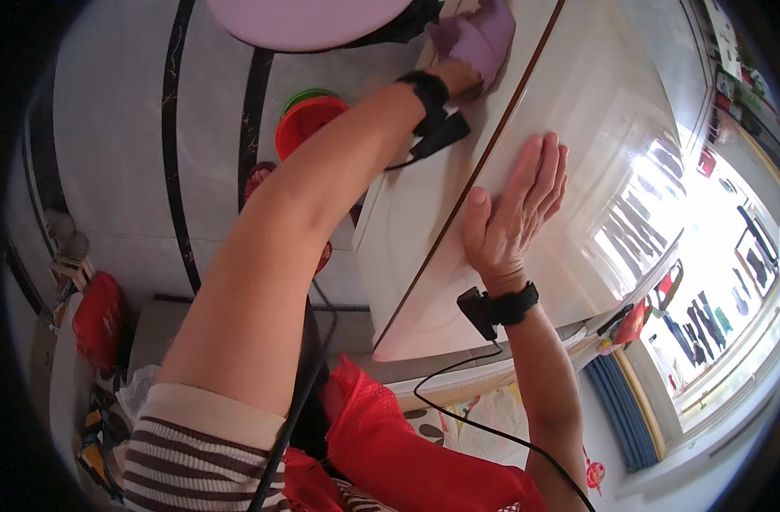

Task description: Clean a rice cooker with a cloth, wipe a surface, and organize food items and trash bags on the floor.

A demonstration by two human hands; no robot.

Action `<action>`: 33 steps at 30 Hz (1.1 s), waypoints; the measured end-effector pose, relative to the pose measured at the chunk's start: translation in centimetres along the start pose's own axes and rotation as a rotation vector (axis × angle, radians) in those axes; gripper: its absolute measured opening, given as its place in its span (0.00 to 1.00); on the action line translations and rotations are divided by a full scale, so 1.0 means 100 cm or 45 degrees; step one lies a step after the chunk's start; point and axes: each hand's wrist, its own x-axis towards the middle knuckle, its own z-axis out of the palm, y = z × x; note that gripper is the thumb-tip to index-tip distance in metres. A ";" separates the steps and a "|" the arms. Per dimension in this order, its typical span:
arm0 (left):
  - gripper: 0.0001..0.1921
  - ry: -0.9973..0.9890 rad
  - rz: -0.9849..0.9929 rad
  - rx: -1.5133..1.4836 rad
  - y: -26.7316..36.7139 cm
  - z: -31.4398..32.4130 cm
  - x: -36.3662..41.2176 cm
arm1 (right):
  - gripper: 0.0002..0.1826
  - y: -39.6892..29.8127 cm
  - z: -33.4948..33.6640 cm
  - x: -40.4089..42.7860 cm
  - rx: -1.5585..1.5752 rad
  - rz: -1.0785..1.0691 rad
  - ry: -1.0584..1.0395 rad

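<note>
My left hand is bent around a purple cloth at the top of the view, against the pale side of a glossy white furniture piece, just beyond its brown edge strip; the cloth hides most of the fingers. My right hand lies flat, palm down, on the shiny white top, with its fingers close together, the thumb apart and nothing held. Each wrist wears a black strap with a small black device and a cable.
A red plastic basin with a green one behind it stands on the grey floor, near a round pink top. Feet in red footwear show beside my left arm. A red bag lies lower left. A bright window and blue curtain are at right.
</note>
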 end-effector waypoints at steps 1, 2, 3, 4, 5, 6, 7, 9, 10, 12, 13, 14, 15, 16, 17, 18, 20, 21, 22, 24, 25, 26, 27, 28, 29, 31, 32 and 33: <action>0.15 0.006 -0.026 -0.014 0.004 -0.002 -0.011 | 0.43 0.000 0.000 0.000 -0.014 -0.002 0.010; 0.15 0.008 -0.048 -0.029 0.007 -0.004 -0.023 | 0.42 0.000 0.000 0.000 -0.029 -0.006 0.019; 0.15 0.006 -0.074 -0.041 0.009 -0.005 -0.038 | 0.42 -0.002 0.001 0.000 -0.023 -0.020 0.018; 0.15 -0.006 -0.093 -0.058 0.015 -0.003 -0.057 | 0.42 -0.002 0.003 -0.001 -0.022 -0.021 0.031; 0.15 -0.020 -0.113 -0.079 0.019 -0.001 -0.079 | 0.42 -0.002 0.005 -0.001 -0.021 -0.024 0.043; 0.15 -0.036 -0.133 -0.107 0.028 0.002 -0.101 | 0.41 0.001 0.006 -0.002 -0.031 -0.040 0.060; 0.15 -0.054 -0.150 -0.141 0.038 0.002 -0.125 | 0.41 0.004 0.005 -0.001 -0.036 -0.047 0.056; 0.14 -0.102 -0.170 -0.201 0.058 0.004 -0.178 | 0.41 0.009 0.005 -0.001 -0.048 -0.089 0.131; 0.14 -0.134 -0.182 -0.221 0.064 0.007 -0.206 | 0.39 0.009 0.008 -0.001 -0.040 -0.089 0.156; 0.14 -0.190 -0.207 -0.262 0.081 0.009 -0.255 | 0.38 0.009 0.011 -0.001 -0.046 -0.091 0.170; 0.14 -0.216 -0.215 -0.286 0.091 0.009 -0.280 | 0.38 0.010 0.012 -0.001 -0.055 -0.082 0.189; 0.14 -0.248 -0.233 -0.305 0.100 0.009 -0.304 | 0.37 0.012 0.013 0.000 -0.045 -0.106 0.214; 0.14 -0.275 -0.243 -0.318 0.108 0.010 -0.328 | 0.37 0.012 0.016 0.000 -0.039 -0.112 0.217; 0.14 -0.294 -0.251 -0.338 0.115 0.007 -0.347 | 0.37 0.012 0.016 0.001 -0.025 -0.120 0.232; 0.14 -0.312 -0.254 -0.349 0.120 0.006 -0.365 | 0.37 0.012 0.016 0.001 -0.011 -0.127 0.247; 0.14 -0.330 -0.260 -0.362 0.125 0.004 -0.381 | 0.37 0.011 0.016 0.001 -0.007 -0.132 0.249; 0.14 -0.369 -0.260 -0.382 0.137 -0.001 -0.416 | 0.37 0.009 0.018 0.002 0.008 -0.101 0.239; 0.14 -0.388 -0.251 -0.394 0.143 -0.005 -0.432 | 0.37 0.011 0.019 0.002 0.015 -0.105 0.242; 0.14 -0.403 -0.233 -0.406 0.148 -0.010 -0.445 | 0.38 0.015 0.020 0.002 -0.004 -0.112 0.257; 0.14 -0.415 -0.207 -0.430 0.156 -0.023 -0.471 | 0.38 0.018 0.021 0.002 -0.015 -0.119 0.266; 0.13 -0.424 -0.192 -0.442 0.159 -0.031 -0.483 | 0.38 0.017 0.021 0.003 -0.008 -0.117 0.273; 0.13 -0.426 -0.175 -0.452 0.163 -0.036 -0.490 | 0.38 0.016 0.021 0.004 -0.001 -0.114 0.279; 0.13 -0.432 -0.160 -0.461 0.164 -0.043 -0.495 | 0.38 0.016 0.022 0.004 0.002 -0.110 0.268; 0.13 -0.429 -0.135 -0.475 0.166 -0.049 -0.499 | 0.38 0.017 0.023 0.004 0.009 -0.122 0.277; 0.13 -0.424 -0.113 -0.484 0.167 -0.052 -0.499 | 0.38 0.018 0.022 0.002 0.013 -0.132 0.286; 0.13 -0.403 -0.077 -0.488 0.163 -0.056 -0.487 | 0.39 0.017 0.020 0.002 0.001 -0.107 0.271; 0.13 -0.390 -0.068 -0.484 0.158 -0.053 -0.476 | 0.39 0.016 0.020 0.002 -0.007 -0.089 0.263; 0.13 -0.378 -0.048 -0.478 0.154 -0.049 -0.463 | 0.39 0.016 0.020 0.003 -0.012 -0.082 0.253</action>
